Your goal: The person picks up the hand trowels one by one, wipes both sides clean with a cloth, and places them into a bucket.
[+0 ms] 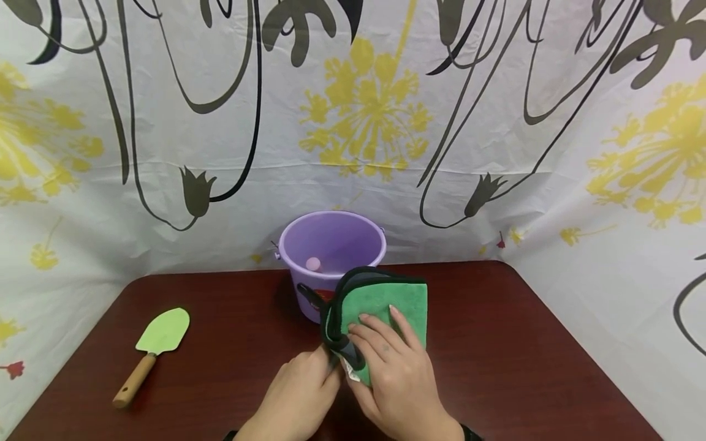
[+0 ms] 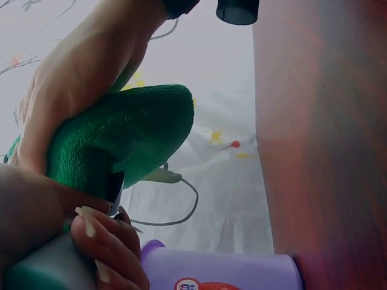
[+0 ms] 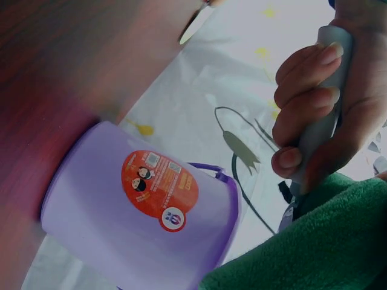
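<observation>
The head view shows a folded green cloth with dark edging (image 1: 397, 297) over the middle of the table, held by the right hand (image 1: 394, 367) with its fingers spread across the face, while the left hand (image 1: 300, 386) grips a grey tool handle (image 3: 317, 138) beside it. Behind the cloth, an upright purple plastic bucket (image 1: 317, 282) contains a small, round, pale-pink object (image 1: 313, 264); farther left, a wooden-handled, light-green-bladed trowel (image 1: 163, 332) lies on the dark reddish-brown table (image 1: 496, 343).
</observation>
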Motion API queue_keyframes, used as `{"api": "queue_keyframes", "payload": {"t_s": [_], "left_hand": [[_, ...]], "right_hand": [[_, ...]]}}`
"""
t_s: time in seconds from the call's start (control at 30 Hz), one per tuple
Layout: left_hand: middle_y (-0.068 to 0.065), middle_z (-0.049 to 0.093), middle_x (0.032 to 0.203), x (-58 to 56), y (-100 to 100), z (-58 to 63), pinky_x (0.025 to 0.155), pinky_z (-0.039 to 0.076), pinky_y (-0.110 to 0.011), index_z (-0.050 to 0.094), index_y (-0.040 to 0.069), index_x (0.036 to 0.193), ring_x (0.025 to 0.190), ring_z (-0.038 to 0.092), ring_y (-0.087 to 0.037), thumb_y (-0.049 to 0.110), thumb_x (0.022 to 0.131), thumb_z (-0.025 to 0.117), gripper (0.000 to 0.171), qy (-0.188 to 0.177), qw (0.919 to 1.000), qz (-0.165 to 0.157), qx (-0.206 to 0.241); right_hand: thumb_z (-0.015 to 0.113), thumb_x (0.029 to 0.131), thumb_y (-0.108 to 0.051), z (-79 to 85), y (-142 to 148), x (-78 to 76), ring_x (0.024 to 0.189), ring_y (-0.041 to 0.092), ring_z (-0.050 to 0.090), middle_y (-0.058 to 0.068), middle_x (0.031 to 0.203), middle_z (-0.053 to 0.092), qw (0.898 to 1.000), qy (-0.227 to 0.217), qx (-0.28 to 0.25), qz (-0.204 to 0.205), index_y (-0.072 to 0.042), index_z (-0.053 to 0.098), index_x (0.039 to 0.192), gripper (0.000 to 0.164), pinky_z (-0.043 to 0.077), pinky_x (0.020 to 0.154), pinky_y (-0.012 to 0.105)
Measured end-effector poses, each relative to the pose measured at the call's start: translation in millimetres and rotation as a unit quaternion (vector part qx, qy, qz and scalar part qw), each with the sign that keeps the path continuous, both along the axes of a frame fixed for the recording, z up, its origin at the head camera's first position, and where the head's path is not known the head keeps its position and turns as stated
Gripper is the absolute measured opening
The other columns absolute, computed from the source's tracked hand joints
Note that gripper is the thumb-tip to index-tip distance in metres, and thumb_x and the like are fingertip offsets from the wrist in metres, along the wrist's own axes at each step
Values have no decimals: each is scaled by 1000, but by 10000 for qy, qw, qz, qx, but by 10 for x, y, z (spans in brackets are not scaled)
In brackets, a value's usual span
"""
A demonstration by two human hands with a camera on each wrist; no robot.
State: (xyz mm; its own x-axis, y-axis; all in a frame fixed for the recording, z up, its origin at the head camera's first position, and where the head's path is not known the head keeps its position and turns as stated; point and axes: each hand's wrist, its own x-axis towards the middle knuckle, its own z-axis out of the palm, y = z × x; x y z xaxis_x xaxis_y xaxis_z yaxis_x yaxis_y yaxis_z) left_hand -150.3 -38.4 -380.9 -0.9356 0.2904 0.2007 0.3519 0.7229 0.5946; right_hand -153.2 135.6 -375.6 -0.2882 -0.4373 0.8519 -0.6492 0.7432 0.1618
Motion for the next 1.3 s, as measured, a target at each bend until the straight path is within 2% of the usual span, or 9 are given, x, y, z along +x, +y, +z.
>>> {"api": "queue_keyframes", "payload": {"t_s": [0.2, 0.3, 0.53, 0.67, 0.87, 1.1, 1.3], "left_hand": [[0, 74, 82, 14, -1, 3, 58, 50, -40, 66, 20, 105, 73, 72, -21, 33, 102, 55, 17, 102, 9999, 90, 25], [2, 70, 77, 21, -1, 20, 57, 49, -38, 65, 19, 104, 70, 69, -18, 32, 102, 54, 17, 46, 9998, 164, 44], [7, 49, 61, 18, 4, 47, 55, 40, -33, 60, 18, 99, 58, 52, -11, 29, 101, 54, 12, -254, 9995, 172, 91], [7, 44, 59, 18, 0, 49, 53, 37, -31, 58, 18, 94, 54, 46, -11, 30, 101, 54, 14, -285, 9994, 143, 121], [7, 39, 58, 21, -1, 56, 48, 35, -28, 51, 19, 86, 50, 41, -11, 28, 101, 55, 18, -245, 9995, 137, 127], [7, 40, 59, 13, 2, 70, 49, 35, -28, 52, 20, 88, 51, 43, -10, 35, 102, 57, 21, -384, 9991, 50, 180], [8, 37, 61, 5, -10, 69, 50, 36, -28, 54, 19, 90, 53, 43, -10, 41, 102, 56, 25, -639, 9976, -52, 245]], "right_hand": [[44, 101, -34, -31, -3, -14, 116, 22, 68, 2, 114, 76, 9998, -7, -20, -178, -7, 76, 104, 42, 37, 112, 53], [46, 100, -35, -31, 4, -32, 116, 21, 69, 1, 115, 76, 9997, 45, -36, -258, -7, 76, 106, 42, 37, 112, 55], [46, 100, -36, -19, 31, -71, 116, 22, 69, 1, 115, 76, 9991, 140, -127, -384, -6, 76, 107, 43, 37, 111, 57], [47, 99, -36, -27, 46, -88, 117, 22, 68, 2, 116, 76, 9989, 92, -173, -424, -6, 76, 108, 43, 37, 112, 57], [50, 96, -31, -29, 70, -122, 116, 24, 69, 3, 115, 76, 9981, 327, -376, -363, -3, 76, 109, 40, 38, 111, 57], [47, 103, -33, -4, 112, -171, 114, 26, 70, 4, 114, 77, 9963, 344, -702, -362, -2, 76, 108, 43, 37, 116, 52], [50, 103, -34, 24, 152, -194, 119, 31, 68, 3, 115, 76, 9943, 79, -1006, -350, -3, 76, 109, 41, 32, 122, 42]]}}
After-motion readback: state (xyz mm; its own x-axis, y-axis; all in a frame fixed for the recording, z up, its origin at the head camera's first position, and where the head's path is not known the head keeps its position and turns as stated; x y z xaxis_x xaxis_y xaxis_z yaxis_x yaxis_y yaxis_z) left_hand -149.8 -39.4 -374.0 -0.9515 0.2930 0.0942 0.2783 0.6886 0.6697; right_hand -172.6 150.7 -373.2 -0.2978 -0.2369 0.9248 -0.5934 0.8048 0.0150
